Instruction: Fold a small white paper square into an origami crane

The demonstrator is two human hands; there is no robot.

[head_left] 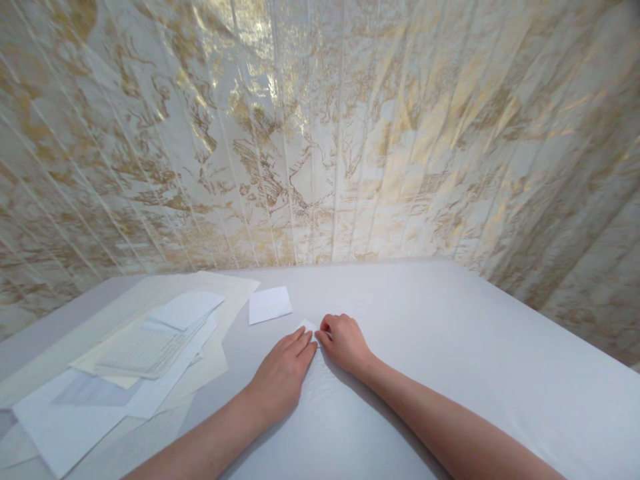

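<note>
A small piece of white folded paper [307,325] lies on the table between my hands, mostly hidden by fingers. My left hand [284,373] rests over it, its fingers stretched out and pressing it against the tabletop. From the other side, my right hand [345,340] pinches the paper's right edge between thumb and bent fingers. The fingertips of both hands almost meet. Just beyond my left hand is a separate white paper rectangle [270,305], flat and touched by neither hand.
On the left, white and cream sheets overlap in a loose pile, including a lined, written sheet [145,350] and small folded papers [187,309] on top. The white table [450,333] runs back to a pleated gold-patterned curtain [310,153].
</note>
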